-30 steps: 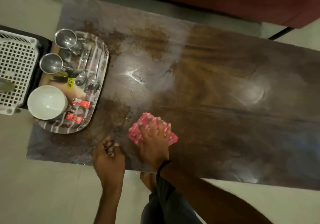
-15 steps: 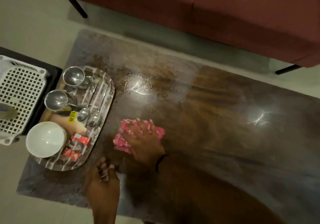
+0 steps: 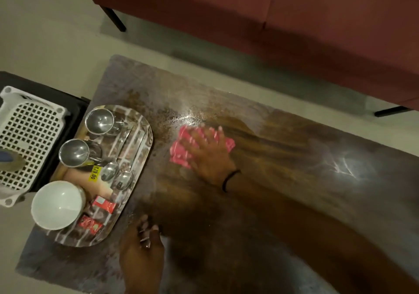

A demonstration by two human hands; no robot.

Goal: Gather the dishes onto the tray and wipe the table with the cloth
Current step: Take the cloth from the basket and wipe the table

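My right hand [image 3: 208, 153] presses flat, fingers spread, on a pink cloth [image 3: 181, 150] in the middle of the dark wooden table [image 3: 294, 180]. My left hand [image 3: 142, 246] rests on the table near its front edge, fingers loosely curled, holding nothing. At the table's left end lies an oval patterned tray [image 3: 145, 132]. On it stand two steel cups [image 3: 99, 121] [image 3: 73, 153], a white bowl [image 3: 56, 205], two spoons [image 3: 118, 171] and red sachets [image 3: 104, 204].
A white perforated basket [image 3: 27, 139] sits on a black stand left of the table. A dark red sofa [image 3: 272, 21] on black legs runs along the far side. Pale floor surrounds the table.
My right hand has pushed the pink cloth away from me across the table, from the front edge to the middle. The left hand stays near the front edge. The view has tilted up.
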